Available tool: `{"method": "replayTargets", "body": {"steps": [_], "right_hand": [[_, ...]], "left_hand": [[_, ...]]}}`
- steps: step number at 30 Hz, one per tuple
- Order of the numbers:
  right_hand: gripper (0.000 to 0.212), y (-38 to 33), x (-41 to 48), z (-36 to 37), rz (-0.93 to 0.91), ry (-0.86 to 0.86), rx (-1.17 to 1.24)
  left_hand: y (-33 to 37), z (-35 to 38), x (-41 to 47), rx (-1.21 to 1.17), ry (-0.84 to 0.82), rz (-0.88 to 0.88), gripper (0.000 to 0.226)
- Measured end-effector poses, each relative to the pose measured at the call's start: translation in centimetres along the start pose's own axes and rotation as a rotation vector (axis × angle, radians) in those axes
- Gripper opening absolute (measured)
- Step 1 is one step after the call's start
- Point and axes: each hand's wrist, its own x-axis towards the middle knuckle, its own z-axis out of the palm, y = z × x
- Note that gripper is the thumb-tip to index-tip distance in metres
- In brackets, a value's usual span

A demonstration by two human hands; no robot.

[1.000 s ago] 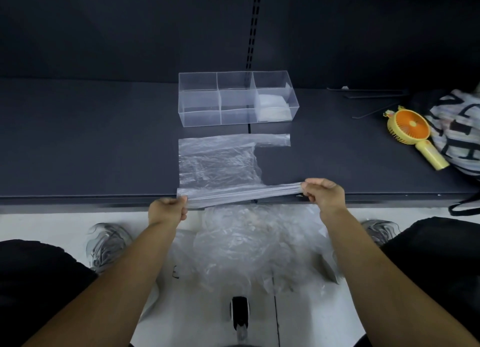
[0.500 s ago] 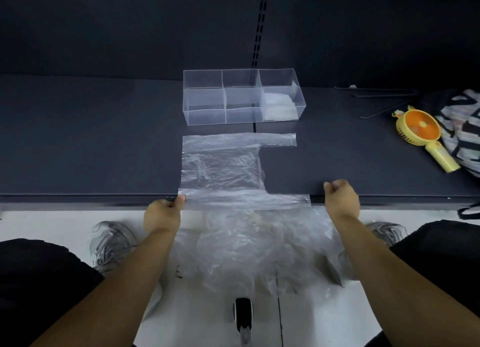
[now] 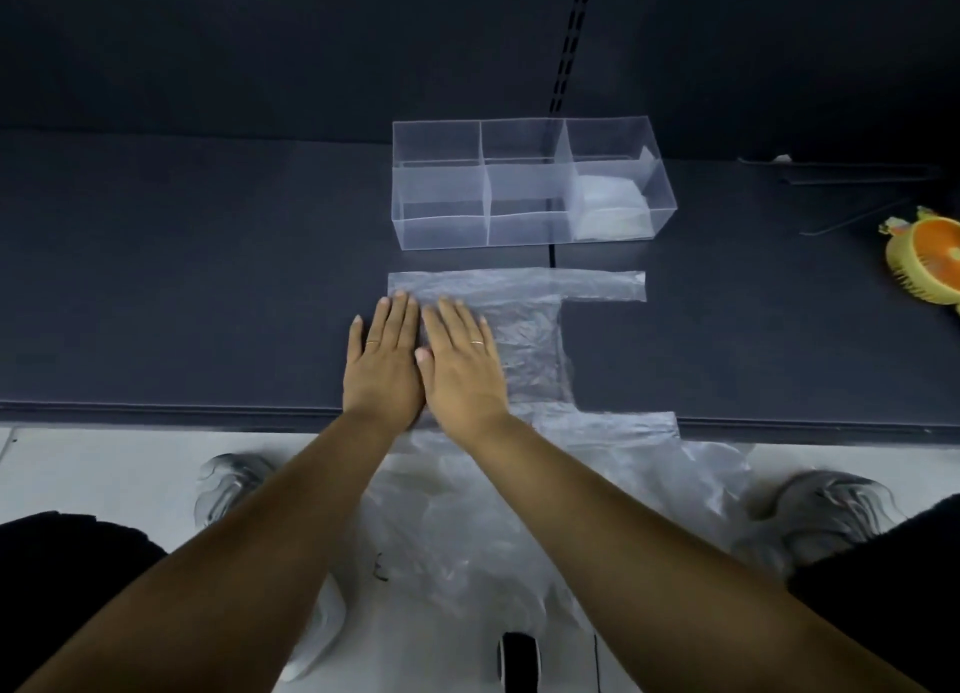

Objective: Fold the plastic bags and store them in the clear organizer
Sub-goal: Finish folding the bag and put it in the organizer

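Head view: left hand (image 3: 382,365) and right hand (image 3: 460,367) press flat, fingers straight, gripping nothing, on the left end of the plastic bag (image 3: 532,352), spread on the dark shelf (image 3: 182,303) near the clear organizer (image 3: 441,225). Smoothing firmly rightward should push air out before folding.

A shop: dark display shelf (image 3: 208,277) with slotted upright (image 3: 570,43).
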Motion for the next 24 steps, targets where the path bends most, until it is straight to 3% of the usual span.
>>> {"method": "replayTargets", "body": {"steps": [3, 13, 16, 19, 21, 24], "right_hand": [[0.063, 3.2, 0.0, 0.8, 0.042, -0.097, -0.185], [0.065, 18.5, -5.2, -5.4, 0.466, 0.084, -0.277], [0.062, 17.9, -7.1, -6.3, 0.303, 0.236, -0.149], [0.066, 15.3, -10.4, -5.3, -0.096, 0.190, -0.046], [0.059, 14.0, -12.1, -4.0, -0.233, 0.138, -0.142], [0.026, 14.4, -12.3, -4.1, -0.205, 0.278, -0.233]], "left_hand": [[-0.9, 0.8, -0.2, -0.054, 0.037, -0.015, 0.066], [-1.1, 0.1, 0.2, -0.046, -0.024, -0.019, 0.078], [-1.0, -1.4, -1.1, -0.078, 0.095, 0.104, 0.078], [0.5, -1.5, -4.1, -0.162, 0.289, 0.478, 0.071], [2.0, -0.7, -6.2, -0.098, 0.215, 0.658, 0.072], [2.9, 0.0, -7.9, -0.010, 0.127, 0.661, 0.070]]}}
